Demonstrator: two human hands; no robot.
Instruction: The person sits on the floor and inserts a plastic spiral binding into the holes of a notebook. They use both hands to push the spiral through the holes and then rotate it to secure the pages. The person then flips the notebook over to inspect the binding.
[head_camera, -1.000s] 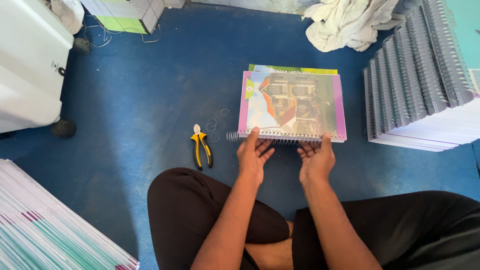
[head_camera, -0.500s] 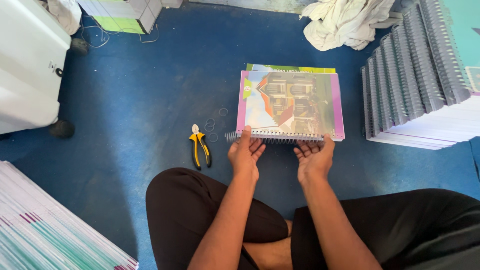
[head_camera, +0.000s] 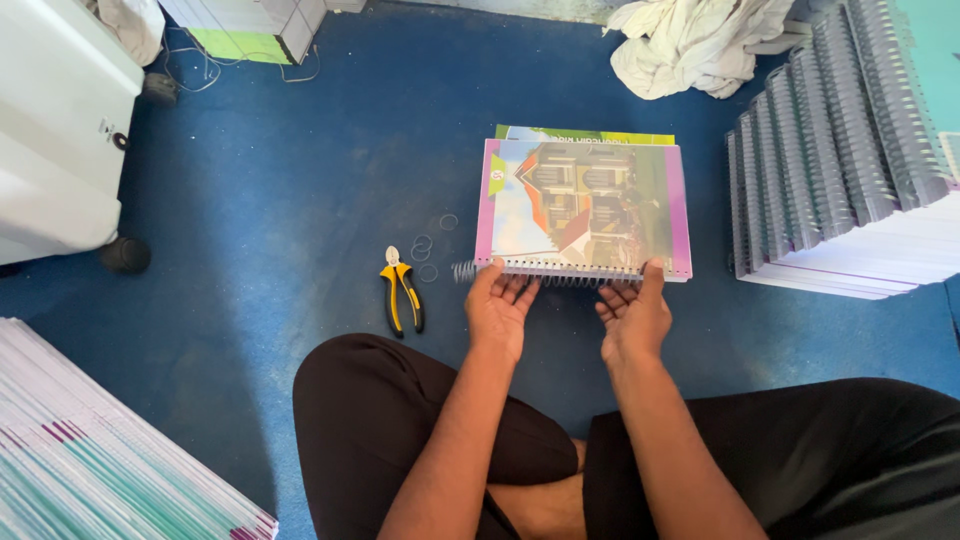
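- Down on the blue floor (head_camera: 300, 180), the picture-covered book (head_camera: 585, 208) lies flat right in front of the seated person, stacked on a second book whose green top edge peeks out behind it.
- Left hand (head_camera: 498, 305) sits at the near-left corner of the book, fingers curled up against the wire spiral (head_camera: 555, 275) along its near edge; it looks to be pinching or rolling the coil, though the thumb is hidden, so how tight the grip is I can't say.
- Right hand (head_camera: 632, 312) is at the near-right stretch of that edge, thumb lifted onto the cover, fingers spread loosely beneath the coil – pressing, not clasping.
- Both forearms run straight out from between the crossed knees, wrists low, nearly parallel.
- Risk now: a loose tail of coil pokes out past the left corner. If the hands turn unevenly, the wire could skip a punched hole or bunch up, in my judgement.
- Another: the cover is only steadied by that one thumb, so a hard push may slide the book off the one beneath it.
- The yellow-handled pliers (head_camera: 402, 292) lie just left of the left hand, with small wire rings (head_camera: 428, 247) scattered beside them – easy to snag a wrist on.
- Stacks of bound books (head_camera: 840, 170) stand well off to the right.
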